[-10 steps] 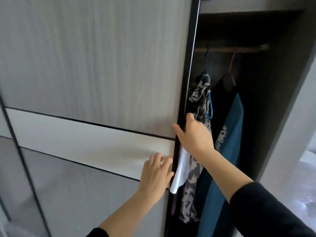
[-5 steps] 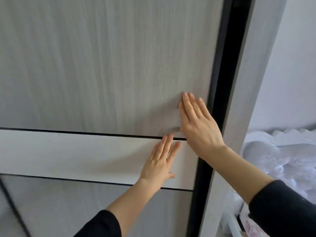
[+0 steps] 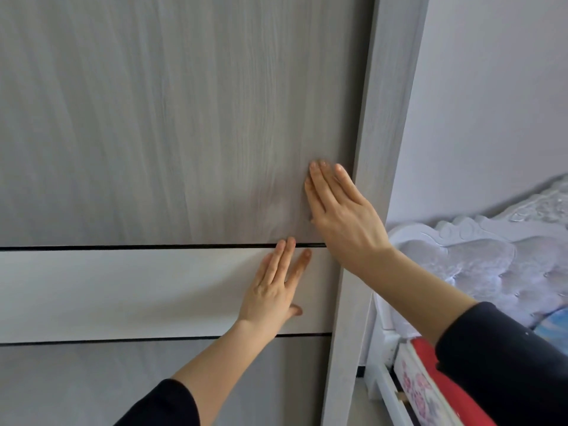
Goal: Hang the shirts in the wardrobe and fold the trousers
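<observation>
In the head view, the left hand (image 3: 270,290) lies flat, fingers straight and slightly spread, on the white horizontal band (image 3: 123,290) of the grey wood-grain wardrobe door (image 3: 153,118). It holds nothing. The right hand (image 3: 341,210) is also flat with its fingers together, pressing the grey panel just above, beside the pale grey wardrobe side post (image 3: 378,133). Both hands are empty and both arms wear dark sleeves.

One door fills the left and centre, its right edge against the post. Two thin black lines border the one white band, whose long axis runs level. The grain runs upright. To the right stands one white carved headboard (image 3: 461,250).
</observation>
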The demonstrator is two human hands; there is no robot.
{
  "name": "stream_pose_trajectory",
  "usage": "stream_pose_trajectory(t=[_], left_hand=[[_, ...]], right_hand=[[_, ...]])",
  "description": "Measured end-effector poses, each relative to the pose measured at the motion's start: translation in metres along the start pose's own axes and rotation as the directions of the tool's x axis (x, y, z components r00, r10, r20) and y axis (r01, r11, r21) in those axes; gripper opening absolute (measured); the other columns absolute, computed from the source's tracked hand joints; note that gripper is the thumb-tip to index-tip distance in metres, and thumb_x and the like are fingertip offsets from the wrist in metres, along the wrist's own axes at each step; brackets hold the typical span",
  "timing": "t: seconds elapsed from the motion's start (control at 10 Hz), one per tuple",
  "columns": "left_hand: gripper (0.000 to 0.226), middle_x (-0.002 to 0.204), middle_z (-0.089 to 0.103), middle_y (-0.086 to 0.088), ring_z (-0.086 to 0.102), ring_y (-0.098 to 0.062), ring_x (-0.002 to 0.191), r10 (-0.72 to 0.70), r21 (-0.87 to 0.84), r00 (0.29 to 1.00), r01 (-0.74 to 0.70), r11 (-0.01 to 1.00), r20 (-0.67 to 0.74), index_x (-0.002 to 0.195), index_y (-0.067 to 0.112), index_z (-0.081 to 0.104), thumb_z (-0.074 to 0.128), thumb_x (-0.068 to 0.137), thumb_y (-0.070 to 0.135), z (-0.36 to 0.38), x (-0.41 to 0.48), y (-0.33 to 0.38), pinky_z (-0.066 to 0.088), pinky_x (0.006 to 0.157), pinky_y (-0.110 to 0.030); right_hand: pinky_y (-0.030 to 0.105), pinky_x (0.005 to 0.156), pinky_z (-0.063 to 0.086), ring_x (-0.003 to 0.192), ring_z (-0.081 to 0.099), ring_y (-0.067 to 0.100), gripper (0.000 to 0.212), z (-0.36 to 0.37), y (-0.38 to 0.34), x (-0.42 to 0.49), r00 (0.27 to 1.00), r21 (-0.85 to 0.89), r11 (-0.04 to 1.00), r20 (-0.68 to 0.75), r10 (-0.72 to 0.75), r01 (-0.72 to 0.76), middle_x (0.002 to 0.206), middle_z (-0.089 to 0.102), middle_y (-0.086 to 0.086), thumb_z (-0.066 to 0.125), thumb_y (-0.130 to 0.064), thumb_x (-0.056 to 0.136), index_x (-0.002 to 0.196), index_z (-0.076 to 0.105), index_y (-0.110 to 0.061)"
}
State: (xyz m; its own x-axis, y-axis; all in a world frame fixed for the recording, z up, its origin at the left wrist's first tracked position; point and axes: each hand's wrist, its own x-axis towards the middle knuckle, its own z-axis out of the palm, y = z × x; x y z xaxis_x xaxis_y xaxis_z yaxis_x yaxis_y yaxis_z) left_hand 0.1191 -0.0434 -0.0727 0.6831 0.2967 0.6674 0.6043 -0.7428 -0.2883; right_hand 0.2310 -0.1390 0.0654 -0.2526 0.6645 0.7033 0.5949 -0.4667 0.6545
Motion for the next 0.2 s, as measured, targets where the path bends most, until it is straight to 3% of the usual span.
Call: stream_pose_trajectory(t=[0.1,0.2], left_hand=[[0.132,0.148,0.026,-0.017,0.028,-0.029,0.138,0.011,0.030,0.999,-0.009,1.000,-0.046,0.142,0.016,0.035,0.084,0.030,0.068,0.005,-0.001,0.000,0.030,0.108,-0.044],[0.132,0.149,0.025,-0.018,0.025,-0.030,0.139,-0.015,0.016,0.999,0.016,1.000,-0.047,0.143,0.015,0.034,0.084,0.032,0.067,0.002,-0.001,0.002,0.030,0.108,-0.044]], right_hand=[[0.043,0.117,0.021,0.136,0.041,0.033,0.049,0.000,0.003,-0.003,0.998,0.122,0.992,-0.060,0.008,-0.001,0.144,0.045,0.019,0.058,-0.020,0.093,0.137,0.050,0.000],[0.042,0.116,0.024,0.135,0.043,0.033,0.044,-0.014,0.018,-0.012,0.972,0.484,0.862,-0.084,0.219,-0.152,0.139,0.051,0.017,0.068,-0.017,0.087,0.127,0.060,-0.001]])
